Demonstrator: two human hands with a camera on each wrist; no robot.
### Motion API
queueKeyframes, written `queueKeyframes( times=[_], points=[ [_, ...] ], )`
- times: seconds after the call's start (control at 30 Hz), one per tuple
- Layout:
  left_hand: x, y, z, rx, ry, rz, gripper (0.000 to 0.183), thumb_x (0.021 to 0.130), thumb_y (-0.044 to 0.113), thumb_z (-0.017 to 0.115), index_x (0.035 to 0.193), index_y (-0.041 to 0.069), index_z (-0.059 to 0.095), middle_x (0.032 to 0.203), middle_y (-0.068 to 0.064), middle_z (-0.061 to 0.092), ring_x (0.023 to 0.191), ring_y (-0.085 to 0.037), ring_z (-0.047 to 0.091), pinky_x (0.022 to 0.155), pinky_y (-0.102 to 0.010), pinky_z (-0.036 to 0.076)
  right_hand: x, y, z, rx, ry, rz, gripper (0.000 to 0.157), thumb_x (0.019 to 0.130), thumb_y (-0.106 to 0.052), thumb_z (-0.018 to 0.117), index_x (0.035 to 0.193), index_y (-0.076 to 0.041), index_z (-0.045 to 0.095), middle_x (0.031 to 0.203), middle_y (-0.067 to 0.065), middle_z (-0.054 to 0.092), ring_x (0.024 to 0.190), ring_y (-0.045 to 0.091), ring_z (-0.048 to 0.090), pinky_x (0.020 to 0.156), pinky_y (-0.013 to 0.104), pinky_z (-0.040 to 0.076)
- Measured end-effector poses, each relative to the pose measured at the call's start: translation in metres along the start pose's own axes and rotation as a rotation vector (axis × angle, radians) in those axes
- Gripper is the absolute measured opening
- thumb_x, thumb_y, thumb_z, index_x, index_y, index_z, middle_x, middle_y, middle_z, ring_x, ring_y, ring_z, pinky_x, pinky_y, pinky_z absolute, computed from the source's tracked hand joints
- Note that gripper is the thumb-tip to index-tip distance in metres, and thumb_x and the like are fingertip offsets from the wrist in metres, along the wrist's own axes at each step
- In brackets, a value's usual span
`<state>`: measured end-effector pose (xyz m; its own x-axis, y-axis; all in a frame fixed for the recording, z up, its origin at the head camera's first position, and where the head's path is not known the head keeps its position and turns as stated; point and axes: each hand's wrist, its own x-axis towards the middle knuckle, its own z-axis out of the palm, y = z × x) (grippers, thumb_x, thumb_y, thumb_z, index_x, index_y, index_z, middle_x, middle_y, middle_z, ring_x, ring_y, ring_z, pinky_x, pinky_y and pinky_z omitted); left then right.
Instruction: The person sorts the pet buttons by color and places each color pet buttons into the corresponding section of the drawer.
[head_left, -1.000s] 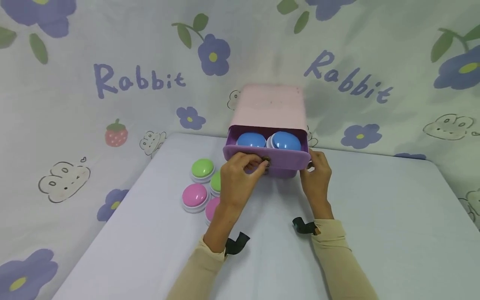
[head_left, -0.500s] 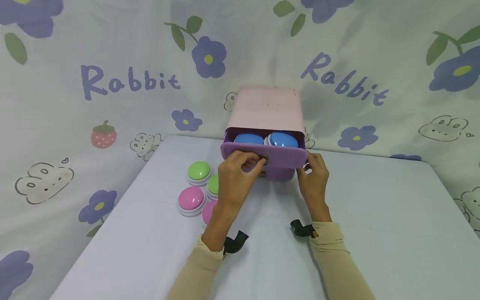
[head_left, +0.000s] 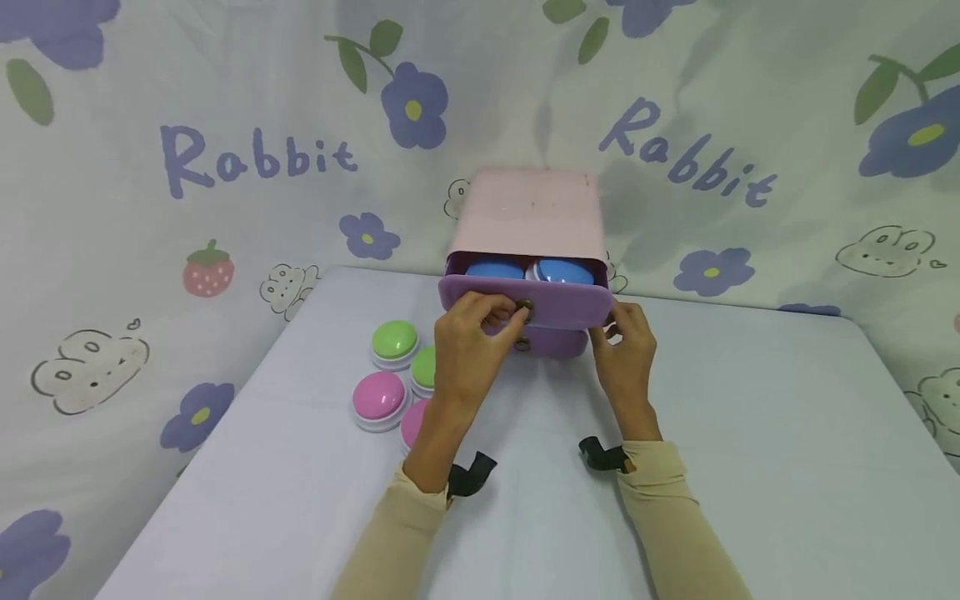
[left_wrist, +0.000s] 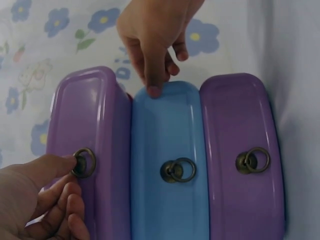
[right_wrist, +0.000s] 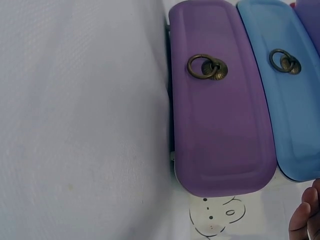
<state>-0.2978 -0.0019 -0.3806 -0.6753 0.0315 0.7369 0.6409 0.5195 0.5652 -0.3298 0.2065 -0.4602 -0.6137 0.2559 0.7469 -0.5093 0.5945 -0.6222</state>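
Note:
A small pink-topped drawer cabinet [head_left: 528, 212] stands at the back, with purple, blue and purple drawers. Its top purple drawer [head_left: 562, 307] is partly pulled out and holds two blue domed push lights [head_left: 566, 272]. My left hand [head_left: 468, 354] pinches the brass ring pull [left_wrist: 93, 161] of that drawer, thumb at its base and the other fingers bent below. At the cabinet's right side, my right hand [head_left: 628, 350] rests its thumb on the end of the blue drawer [left_wrist: 170, 130]. The bottom purple drawer [right_wrist: 225, 120] is pushed in.
Left of the cabinet lie green domed lights [head_left: 395, 339] and pink domed lights [head_left: 378, 395] on white bases, some partly behind my left arm. White cloth covers the table [head_left: 750, 433]. A flower-printed backdrop [head_left: 300, 92] rises close behind the cabinet.
The top drawer has slid inward a little, with my left hand moving along at its pull, so less of the blue lights shows. My right hand stays at the cabinet's right side.

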Motion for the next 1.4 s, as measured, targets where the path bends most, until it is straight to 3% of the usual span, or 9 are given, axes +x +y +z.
queueKeyframes(
  times=[0.2, 0.43, 0.67, 1.07, 1.4],
  points=[
    [0.004, -0.003, 0.002, 0.003, 0.015, 0.007, 0.013, 0.084, 0.012, 0.082, 0.088, 0.002, 0.074, 0.086, -0.005, 0.067, 0.074, -0.015, 0.061, 0.068, -0.029, 0.054, 0.002, -0.001, 0.001, 0.016, 0.009, -0.015, 0.030, 0.089, 0.000, 0.074, 0.117, 0.006, 0.069, 0.096, 0.018, 0.061, 0.081, 0.026, 0.060, 0.068, 0.024, 0.047],
    [0.006, -0.005, 0.003, 0.006, 0.017, 0.004, 0.014, 0.085, 0.012, 0.081, 0.089, 0.002, 0.074, 0.087, -0.006, 0.067, 0.075, -0.016, 0.061, 0.068, -0.029, 0.054, 0.004, -0.002, 0.002, 0.018, 0.004, -0.001, 0.031, 0.089, 0.002, 0.073, 0.119, 0.006, 0.069, 0.096, 0.018, 0.061, 0.082, 0.029, 0.061, 0.067, 0.038, 0.050],
    [0.008, -0.006, 0.006, 0.010, 0.025, 0.007, 0.014, 0.084, 0.012, 0.082, 0.088, 0.001, 0.074, 0.086, -0.006, 0.067, 0.074, -0.015, 0.062, 0.068, -0.026, 0.052, 0.005, 0.000, 0.002, 0.009, 0.011, -0.013, 0.031, 0.089, 0.002, 0.073, 0.119, 0.006, 0.069, 0.096, 0.017, 0.061, 0.081, 0.027, 0.061, 0.067, 0.033, 0.050],
    [0.011, -0.008, 0.013, -0.007, 0.022, 0.006, 0.014, 0.085, 0.012, 0.081, 0.088, 0.001, 0.073, 0.086, -0.007, 0.066, 0.075, -0.016, 0.062, 0.069, -0.026, 0.053, 0.004, 0.004, -0.001, -0.003, -0.016, 0.004, 0.028, 0.092, -0.002, 0.070, 0.120, 0.004, 0.069, 0.098, 0.017, 0.060, 0.085, 0.025, 0.061, 0.068, 0.042, 0.051],
    [0.013, -0.011, 0.016, -0.007, 0.034, 0.009, 0.014, 0.085, 0.011, 0.081, 0.088, 0.000, 0.073, 0.085, -0.008, 0.066, 0.074, -0.017, 0.062, 0.069, -0.026, 0.053, 0.003, 0.004, 0.000, 0.018, 0.000, -0.012, 0.025, 0.092, -0.005, 0.071, 0.115, 0.006, 0.070, 0.096, 0.017, 0.061, 0.083, 0.023, 0.061, 0.066, 0.038, 0.051]
  ],
)
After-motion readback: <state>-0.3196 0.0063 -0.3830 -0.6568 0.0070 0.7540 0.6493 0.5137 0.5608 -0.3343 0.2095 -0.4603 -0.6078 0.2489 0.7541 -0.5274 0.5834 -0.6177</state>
